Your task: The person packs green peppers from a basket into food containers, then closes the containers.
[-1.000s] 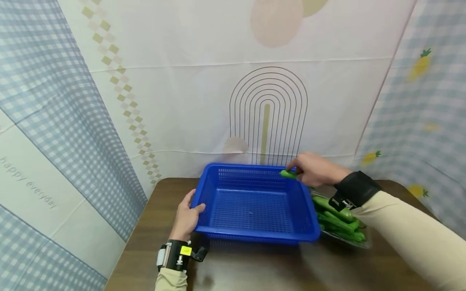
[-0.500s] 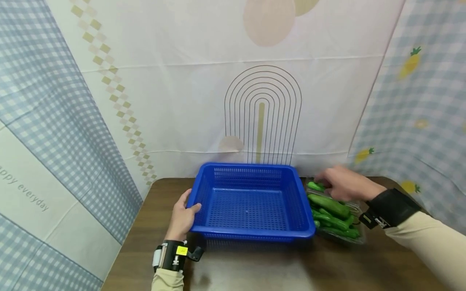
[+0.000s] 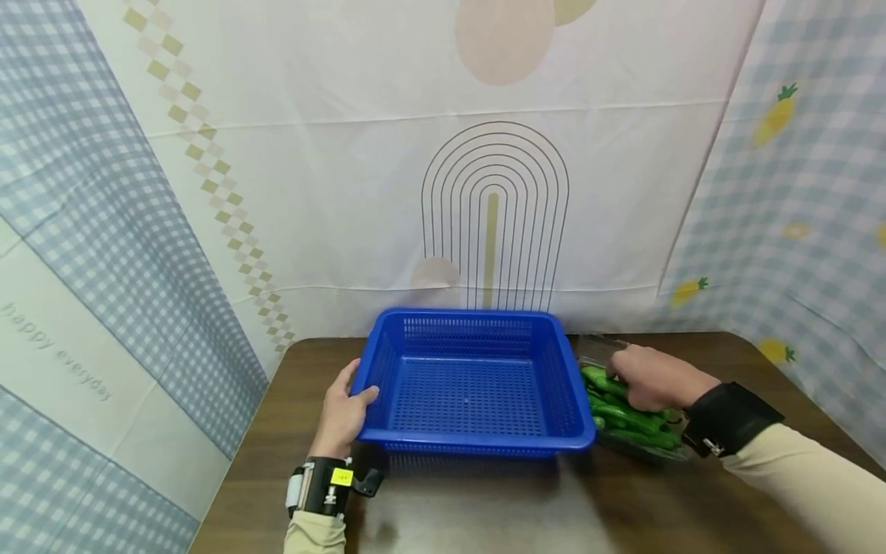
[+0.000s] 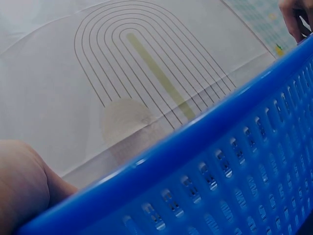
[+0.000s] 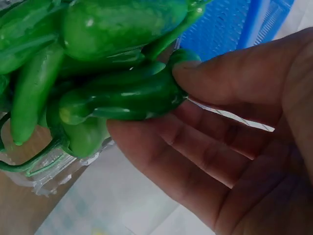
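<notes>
My left hand (image 3: pixel 344 412) grips the left rim of a blue perforated plastic basket (image 3: pixel 477 444), with the thumb over the rim on the inside. In the left wrist view part of that hand (image 4: pixel 22 183) shows beside the basket rim (image 4: pixel 161 156). To the basket's right, my right hand (image 3: pixel 657 377) reaches into a clear plastic tray (image 3: pixel 598 348) heaped with green peppers (image 3: pixel 626 419). Seen from the right wrist, the thumb and fingers pinch a dark green pepper (image 5: pixel 139 93) lying against several others. The tray's far right part is hidden behind the hand.
Both containers stand on a brown wooden table (image 3: pixel 277 431). A white patterned cloth (image 3: pixel 346 208) hangs close behind the basket, and blue checked cloths (image 3: pixel 824 192) hang at the sides.
My right hand has carried a green pepper from above the basket's right rim to the tray, and now sits lower among the peppers. The left hand has kept its grip on the rim.
</notes>
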`<state>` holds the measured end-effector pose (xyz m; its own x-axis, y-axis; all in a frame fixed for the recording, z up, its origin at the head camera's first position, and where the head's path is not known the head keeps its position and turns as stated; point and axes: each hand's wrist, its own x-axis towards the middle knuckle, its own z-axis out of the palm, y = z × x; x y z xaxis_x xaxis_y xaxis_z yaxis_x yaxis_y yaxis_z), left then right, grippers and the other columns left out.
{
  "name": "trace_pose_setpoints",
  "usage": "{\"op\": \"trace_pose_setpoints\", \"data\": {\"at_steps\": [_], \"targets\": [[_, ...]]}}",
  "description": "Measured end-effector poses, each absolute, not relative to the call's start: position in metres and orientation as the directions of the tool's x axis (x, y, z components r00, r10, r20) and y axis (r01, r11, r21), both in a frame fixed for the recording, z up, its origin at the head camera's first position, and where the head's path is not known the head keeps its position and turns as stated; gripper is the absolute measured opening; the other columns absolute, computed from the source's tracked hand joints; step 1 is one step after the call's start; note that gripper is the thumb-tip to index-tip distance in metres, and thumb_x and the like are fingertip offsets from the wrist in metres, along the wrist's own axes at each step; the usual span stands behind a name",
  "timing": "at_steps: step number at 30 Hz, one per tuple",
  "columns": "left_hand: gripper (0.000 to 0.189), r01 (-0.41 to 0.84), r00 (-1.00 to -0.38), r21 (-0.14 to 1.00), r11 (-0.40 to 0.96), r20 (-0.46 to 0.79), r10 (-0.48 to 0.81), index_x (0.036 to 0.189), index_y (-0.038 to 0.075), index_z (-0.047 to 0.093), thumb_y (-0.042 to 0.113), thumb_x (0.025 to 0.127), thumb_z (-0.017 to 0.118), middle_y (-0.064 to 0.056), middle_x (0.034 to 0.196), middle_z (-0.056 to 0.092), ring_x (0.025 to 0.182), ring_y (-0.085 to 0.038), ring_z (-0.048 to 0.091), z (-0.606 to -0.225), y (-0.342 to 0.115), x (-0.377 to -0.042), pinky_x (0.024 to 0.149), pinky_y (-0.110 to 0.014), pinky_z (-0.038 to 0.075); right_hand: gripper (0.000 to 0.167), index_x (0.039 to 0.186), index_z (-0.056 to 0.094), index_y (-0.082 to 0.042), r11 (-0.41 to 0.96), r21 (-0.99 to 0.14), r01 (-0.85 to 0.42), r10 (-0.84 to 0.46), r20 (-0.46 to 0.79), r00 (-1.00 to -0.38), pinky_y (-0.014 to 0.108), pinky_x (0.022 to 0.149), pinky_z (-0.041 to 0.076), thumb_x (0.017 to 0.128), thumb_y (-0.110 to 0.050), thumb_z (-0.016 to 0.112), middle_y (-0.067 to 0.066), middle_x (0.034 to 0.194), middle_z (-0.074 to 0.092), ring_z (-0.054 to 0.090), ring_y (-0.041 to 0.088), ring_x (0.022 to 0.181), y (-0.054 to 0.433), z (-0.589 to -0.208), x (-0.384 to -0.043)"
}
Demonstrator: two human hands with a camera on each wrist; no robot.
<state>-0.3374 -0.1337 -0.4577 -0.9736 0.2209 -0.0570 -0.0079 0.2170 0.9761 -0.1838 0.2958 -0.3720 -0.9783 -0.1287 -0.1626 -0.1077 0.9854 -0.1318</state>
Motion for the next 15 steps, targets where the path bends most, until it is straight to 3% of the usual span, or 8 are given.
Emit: {"op": "trace_pose_setpoints", "data": {"at_steps": [8,12,15], "targets": [[0.065,-0.013,-0.974,0.976,0.216,-0.061,0.217,0.165,0.011,0.028,0.012,0.105,0.054,-0.031,0.151,0.050,0.129,-0.043,0.058,-0.456,-0.133,-0.339,0.103,-0.058,0.051,0.031,0.071,0.059,-0.015,0.985,-0.091,-0.145,-0.156,-0.134,-0.979,0.026,0.054,0.022,0.081,0.014,0.056,-0.009,0.067,0.023,0.024,0.008,0.058,0.295,-0.379,-0.193],[0.065,-0.010,-0.974,0.976,0.216,-0.058,0.217,0.165,0.011,0.029,0.012,0.105,0.054,-0.031,0.150,0.051,0.128,-0.043,0.058,-0.455,-0.132,-0.339,0.103,-0.058,0.051,0.016,0.093,0.075,-0.008,0.984,-0.134,-0.116,-0.132,-0.121,-0.984,0.029,0.059,0.044,0.087,0.004,0.065,-0.009,0.061,0.034,0.035,0.007,0.055,0.302,-0.380,-0.192],[0.065,-0.014,-0.973,0.976,0.218,-0.064,0.221,0.165,0.012,0.028,0.012,0.105,0.054,-0.032,0.151,0.050,0.130,-0.045,0.057,-0.454,-0.133,-0.338,0.105,-0.062,0.049,0.011,0.101,0.076,-0.007,0.977,-0.194,-0.085,-0.093,-0.035,-0.995,0.034,0.068,0.053,0.092,-0.007,0.070,-0.009,0.064,0.050,0.049,0.006,0.060,0.314,-0.378,-0.185]]}}
